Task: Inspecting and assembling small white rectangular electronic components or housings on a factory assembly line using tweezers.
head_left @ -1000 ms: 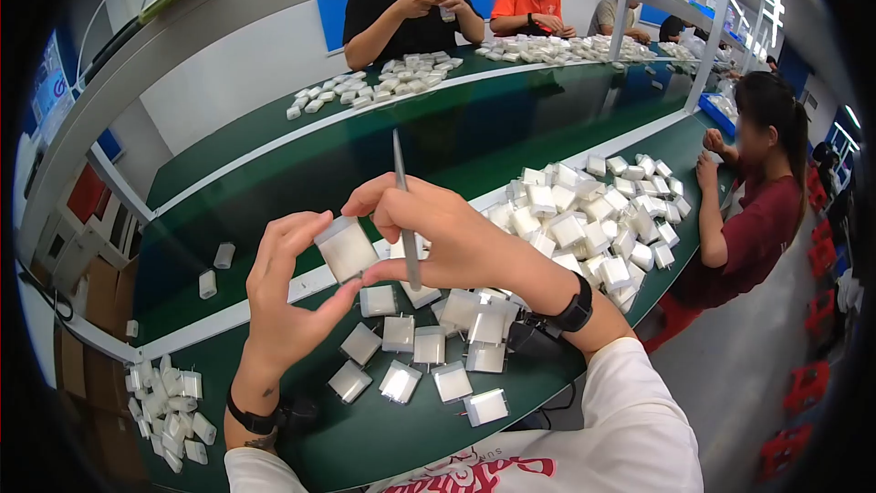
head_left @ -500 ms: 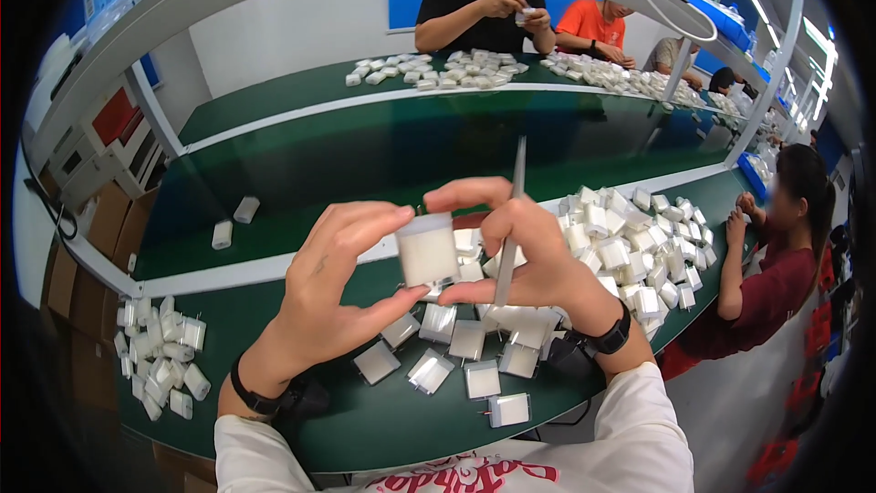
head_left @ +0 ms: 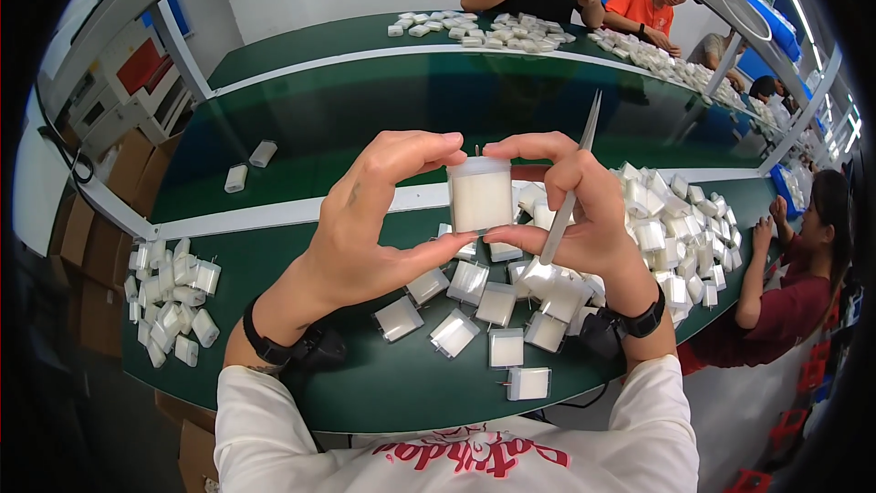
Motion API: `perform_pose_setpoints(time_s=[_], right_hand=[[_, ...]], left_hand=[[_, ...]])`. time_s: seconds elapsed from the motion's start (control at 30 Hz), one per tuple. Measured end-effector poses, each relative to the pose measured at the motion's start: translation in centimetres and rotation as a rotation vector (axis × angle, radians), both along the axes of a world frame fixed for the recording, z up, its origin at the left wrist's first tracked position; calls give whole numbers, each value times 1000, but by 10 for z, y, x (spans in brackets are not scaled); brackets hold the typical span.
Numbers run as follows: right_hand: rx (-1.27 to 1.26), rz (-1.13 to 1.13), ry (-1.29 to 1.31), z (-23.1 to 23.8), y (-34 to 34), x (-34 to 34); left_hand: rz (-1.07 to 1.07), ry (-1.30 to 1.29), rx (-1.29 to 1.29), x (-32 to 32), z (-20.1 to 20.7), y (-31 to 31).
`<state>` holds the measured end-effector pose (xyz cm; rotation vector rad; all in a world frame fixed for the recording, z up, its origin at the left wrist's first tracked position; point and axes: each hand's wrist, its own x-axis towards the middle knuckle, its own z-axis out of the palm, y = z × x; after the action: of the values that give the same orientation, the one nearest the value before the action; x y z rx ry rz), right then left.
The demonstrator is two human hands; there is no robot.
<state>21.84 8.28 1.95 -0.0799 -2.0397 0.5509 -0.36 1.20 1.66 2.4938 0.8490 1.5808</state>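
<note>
A white, boxy plug adapter (head_left: 482, 199) with a translucent edge and a metal prong on top is held upright between both hands. My left hand (head_left: 370, 205) grips its left side, index finger at the top and thumb at the bottom. On the opposite side my right hand (head_left: 584, 205) pinches it the same way, top and bottom. Metal tweezers (head_left: 573, 178) are also tucked in my right hand, tips pointing up and away. Below my hands, several similar adapters (head_left: 495, 304) lie loose on the green table (head_left: 374, 383).
A large heap of adapters (head_left: 680, 237) stands to the right, a smaller pile (head_left: 172, 301) at the left. Two more adapters (head_left: 236, 178) lie beyond the white rail (head_left: 228, 217). A co-worker (head_left: 789, 274) sits at right; others work across the table. Cardboard boxes (head_left: 100, 256) stand at left.
The view has shifted, so the table appears lower and further left-right moved. The adapter is now squarer to me, with both hands still around it and the tweezers still in my right hand.
</note>
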Motion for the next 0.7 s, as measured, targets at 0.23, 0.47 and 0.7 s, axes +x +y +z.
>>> perform_pose_setpoints(time_s=[0.23, 0.47, 0.7], right_hand=[[58, 5, -1, 0, -2, 1], [36, 28, 7, -3, -3, -1], [-29, 4, -59, -12, -4, -6]], left_hand=[[-23, 10, -6, -4, 0, -3], [-72, -28, -71, -5, 3, -3], [-301, -571, -1096, -7, 15, 0]])
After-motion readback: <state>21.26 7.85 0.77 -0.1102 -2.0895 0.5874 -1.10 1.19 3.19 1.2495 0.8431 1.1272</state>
